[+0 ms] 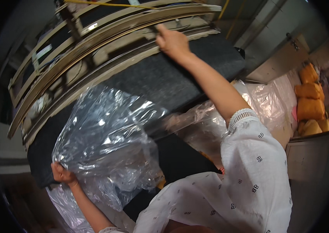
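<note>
My left hand is closed on the lower left edge of a transparent plastic sheet, which drapes in shiny creases over a dark padded table and hangs down towards me. Whether the sheet is a bag or a single layer, I cannot tell. At the far side, my right hand is closed beside the long metal bar of a machine. Its fingers curl around something that is hidden from this angle.
The machine's pale frame rails arch across the back, with a yellow cord above. More plastic film lies in a heap at the right. Several orange-yellow bundles are stacked at the far right, near a brown board.
</note>
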`<state>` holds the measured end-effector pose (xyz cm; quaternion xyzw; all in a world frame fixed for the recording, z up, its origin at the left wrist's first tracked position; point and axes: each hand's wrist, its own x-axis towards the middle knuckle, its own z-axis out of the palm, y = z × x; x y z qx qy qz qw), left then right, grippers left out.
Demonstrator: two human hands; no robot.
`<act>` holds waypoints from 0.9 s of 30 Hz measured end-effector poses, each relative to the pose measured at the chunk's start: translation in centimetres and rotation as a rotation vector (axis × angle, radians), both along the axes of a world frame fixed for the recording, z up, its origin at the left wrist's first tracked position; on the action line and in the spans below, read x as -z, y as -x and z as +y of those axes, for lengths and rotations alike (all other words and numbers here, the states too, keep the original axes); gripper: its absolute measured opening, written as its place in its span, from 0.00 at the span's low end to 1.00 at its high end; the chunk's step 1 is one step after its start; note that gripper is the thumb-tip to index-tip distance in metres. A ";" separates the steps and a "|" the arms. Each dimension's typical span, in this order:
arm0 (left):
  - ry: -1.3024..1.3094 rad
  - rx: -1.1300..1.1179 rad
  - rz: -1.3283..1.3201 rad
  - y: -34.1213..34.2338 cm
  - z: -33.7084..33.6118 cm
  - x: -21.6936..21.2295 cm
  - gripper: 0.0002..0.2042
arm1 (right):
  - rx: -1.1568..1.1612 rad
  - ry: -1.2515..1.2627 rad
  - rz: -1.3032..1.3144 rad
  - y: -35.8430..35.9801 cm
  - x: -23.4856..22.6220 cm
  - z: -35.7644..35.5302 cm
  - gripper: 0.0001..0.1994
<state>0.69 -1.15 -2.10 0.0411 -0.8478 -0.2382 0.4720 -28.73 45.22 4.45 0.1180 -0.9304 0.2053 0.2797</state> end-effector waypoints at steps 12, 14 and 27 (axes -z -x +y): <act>0.068 -0.071 -0.013 0.0 -0.3 -0.6 0.14 | 0.579 -0.103 -0.113 5.5 -0.3 17.6 0.14; 0.074 -0.023 -0.039 0.8 0.4 -1.1 0.13 | 0.544 0.033 -0.043 4.0 -0.9 16.9 0.15; 0.104 -0.037 -0.059 0.4 1.4 -1.9 0.13 | -0.008 -0.097 -0.104 3.8 0.3 -5.7 0.15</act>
